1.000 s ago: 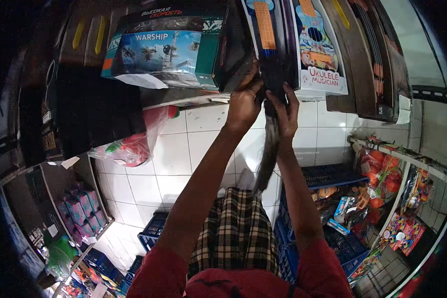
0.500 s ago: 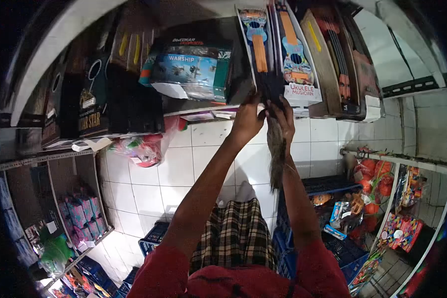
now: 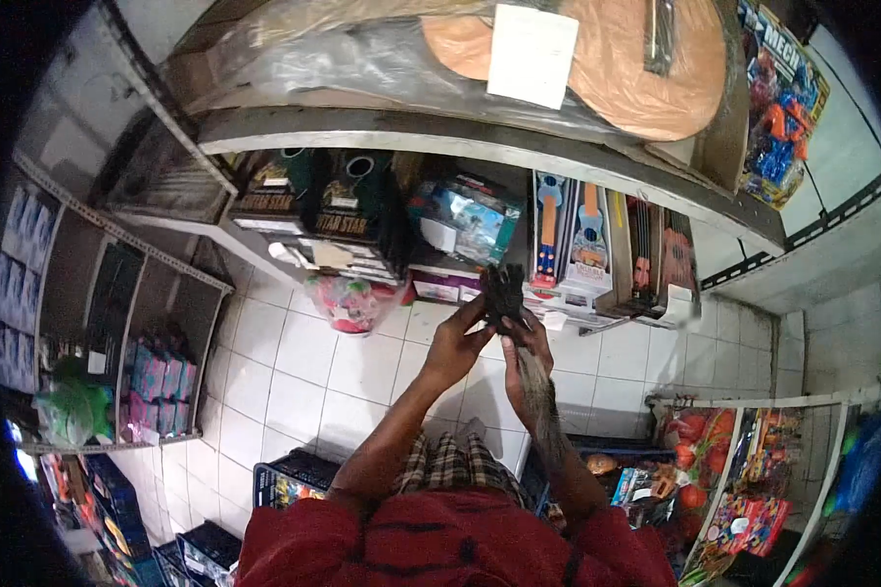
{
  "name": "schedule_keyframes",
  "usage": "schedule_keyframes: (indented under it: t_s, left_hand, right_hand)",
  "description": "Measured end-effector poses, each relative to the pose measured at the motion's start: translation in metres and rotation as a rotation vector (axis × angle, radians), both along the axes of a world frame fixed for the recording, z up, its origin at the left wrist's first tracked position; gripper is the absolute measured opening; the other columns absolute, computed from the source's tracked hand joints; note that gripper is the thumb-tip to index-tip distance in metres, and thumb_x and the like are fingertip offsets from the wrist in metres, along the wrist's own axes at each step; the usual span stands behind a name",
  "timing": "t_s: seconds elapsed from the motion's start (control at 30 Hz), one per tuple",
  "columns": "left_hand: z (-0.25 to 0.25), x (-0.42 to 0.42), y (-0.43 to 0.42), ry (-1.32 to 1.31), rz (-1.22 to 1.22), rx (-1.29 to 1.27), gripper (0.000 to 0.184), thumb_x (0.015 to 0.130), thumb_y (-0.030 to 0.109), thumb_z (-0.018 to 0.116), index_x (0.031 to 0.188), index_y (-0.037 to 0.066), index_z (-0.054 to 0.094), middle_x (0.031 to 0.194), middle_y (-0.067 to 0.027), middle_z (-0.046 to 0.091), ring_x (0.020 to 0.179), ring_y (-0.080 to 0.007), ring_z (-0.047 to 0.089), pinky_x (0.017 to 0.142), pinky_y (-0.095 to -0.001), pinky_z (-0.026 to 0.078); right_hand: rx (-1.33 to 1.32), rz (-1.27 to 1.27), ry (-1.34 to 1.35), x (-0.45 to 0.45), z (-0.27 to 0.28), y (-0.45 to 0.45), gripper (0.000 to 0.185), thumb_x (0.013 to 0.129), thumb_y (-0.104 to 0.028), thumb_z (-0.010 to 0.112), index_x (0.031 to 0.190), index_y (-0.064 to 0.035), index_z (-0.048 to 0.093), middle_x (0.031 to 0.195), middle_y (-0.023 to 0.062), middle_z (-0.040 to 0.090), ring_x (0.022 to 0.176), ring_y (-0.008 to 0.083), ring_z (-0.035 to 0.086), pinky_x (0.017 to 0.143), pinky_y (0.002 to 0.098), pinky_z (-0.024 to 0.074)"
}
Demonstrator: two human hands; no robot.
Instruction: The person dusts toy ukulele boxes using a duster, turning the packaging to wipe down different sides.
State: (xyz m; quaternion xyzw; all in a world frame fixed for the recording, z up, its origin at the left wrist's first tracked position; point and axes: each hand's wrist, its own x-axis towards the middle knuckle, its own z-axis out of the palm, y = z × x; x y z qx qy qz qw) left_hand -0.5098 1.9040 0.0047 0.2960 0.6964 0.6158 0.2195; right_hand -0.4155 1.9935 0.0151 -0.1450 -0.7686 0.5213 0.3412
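Observation:
My left hand [image 3: 456, 344] and my right hand [image 3: 527, 364] are close together in front of the shelf, both closed on a dark feather duster [image 3: 502, 293]. Its dark, bushy end points up toward the shelf, and a greyish, wispy part hangs down over my right wrist. Just beyond it on the shelf stand a boxed warship toy [image 3: 468, 220], two boxed toy ukuleles [image 3: 589, 235] and dark guitar boxes [image 3: 347, 201].
An upper shelf [image 3: 440, 142] holds a plastic-wrapped guitar [image 3: 646, 73]. A bagged red toy [image 3: 352, 303] is below the lower shelf. Side racks [image 3: 157, 382] hold toys, and blue crates [image 3: 289, 479] sit near my legs on the tiled floor [image 3: 372, 367].
The view has tilted up and back, bringing the upper shelf into sight. My hands, still on the duster, have come away from the ukulele boxes, nearer my body.

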Motion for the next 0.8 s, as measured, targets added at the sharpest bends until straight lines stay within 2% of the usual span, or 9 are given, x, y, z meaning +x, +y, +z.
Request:
schedule_keyframes:
  t_s: [0.13,0.3,0.4,0.43,0.5,0.53,0.6,0.67,0.8]
  left_hand:
    - [0.050,0.001,-0.050,-0.087,0.172,0.056,0.049,0.082,0.004,0.056,0.125,-0.006,0.035,0.116,-0.0144,0.050,0.106,-0.0197,0.049,0.084,-0.0274,0.043]
    - [0.087,-0.012,-0.131,0.024,0.295,0.093,0.050,0.083,0.005,0.055,0.126,-0.005,0.033,0.116,-0.0146,0.050,0.106,-0.0190,0.048,0.085,-0.0288,0.043]
    - [0.103,-0.020,-0.188,0.135,0.455,0.064,0.053,0.078,0.005,0.059,0.122,-0.009,0.035,0.109,-0.0201,0.053,0.095,-0.0215,0.055,0.075,-0.0284,0.048]
    - [0.098,-0.025,-0.208,0.174,0.509,0.033,0.054,0.077,0.007,0.060,0.122,-0.009,0.034,0.108,-0.0203,0.053,0.094,-0.0219,0.055,0.075,-0.0285,0.048]
    - [0.103,-0.028,-0.248,0.353,0.664,-0.041,0.057,0.076,0.012,0.061,0.123,-0.008,0.034,0.103,-0.0223,0.054,0.091,-0.0261,0.056,0.076,-0.0305,0.045]
    - [0.125,-0.022,-0.268,0.094,0.678,-0.005,0.059,0.076,0.012,0.061,0.125,-0.007,0.033,0.104,-0.0247,0.053,0.093,-0.0312,0.055,0.080,-0.0325,0.042]
    - [0.112,-0.028,-0.310,0.269,0.805,-0.046,0.061,0.076,0.012,0.060,0.126,-0.006,0.031,0.108,-0.0263,0.051,0.096,-0.0334,0.054,0.082,-0.0346,0.042]
    - [0.083,-0.039,-0.352,0.455,0.925,-0.086,0.062,0.075,0.012,0.059,0.126,-0.008,0.029,0.110,-0.0267,0.050,0.097,-0.0344,0.053,0.083,-0.0358,0.041]
    - [0.103,-0.026,-0.427,0.302,1.068,-0.130,0.064,0.077,0.008,0.059,0.128,-0.009,0.025,0.117,-0.0254,0.046,0.107,-0.0285,0.048,0.088,-0.0320,0.038]
  right_hand:
    - [-0.004,0.137,-0.076,-0.017,0.028,-0.037,0.035,0.089,-0.016,0.045,0.119,0.0007,0.040,0.114,0.0131,0.049,0.104,0.0191,0.049,0.087,0.0276,0.0367]
    - [0.301,0.230,-0.127,-0.043,0.095,-0.105,0.026,0.089,-0.019,0.047,0.109,-0.0037,0.054,0.115,0.0145,0.047,0.103,0.0238,0.050,0.086,0.0306,0.0400]
    - [0.276,0.402,-0.040,-0.070,0.099,-0.153,0.027,0.089,-0.019,0.046,0.111,-0.0043,0.052,0.114,0.0146,0.047,0.102,0.0249,0.050,0.084,0.0322,0.0414]
    - [0.012,0.535,-0.050,-0.078,0.096,-0.174,0.027,0.089,-0.018,0.046,0.111,-0.0046,0.050,0.113,0.0146,0.046,0.102,0.0253,0.050,0.082,0.0329,0.0424]
    - [0.156,0.570,-0.060,-0.089,0.105,-0.214,0.033,0.090,-0.026,0.042,0.112,-0.0030,0.049,0.115,0.0155,0.045,0.102,0.0250,0.049,0.083,0.0325,0.0408]
    - [0.227,0.594,-0.054,-0.097,0.110,-0.237,0.036,0.090,-0.029,0.040,0.112,-0.0022,0.049,0.115,0.0159,0.045,0.102,0.0248,0.048,0.084,0.0322,0.0400]
    - [0.105,0.723,0.098,-0.121,0.095,-0.280,0.034,0.090,-0.028,0.042,0.111,-0.0037,0.051,0.115,0.0146,0.045,0.100,0.0227,0.049,0.081,0.0312,0.0413]
    - [0.102,0.817,-0.013,-0.128,0.100,-0.323,0.030,0.090,-0.022,0.042,0.111,-0.0031,0.050,0.114,0.0143,0.045,0.103,0.0251,0.047,0.084,0.0334,0.0402]
    - [0.174,0.984,0.043,-0.143,0.103,-0.397,0.030,0.090,-0.022,0.043,0.111,-0.0027,0.051,0.115,0.0138,0.045,0.105,0.0252,0.046,0.087,0.0333,0.0380]
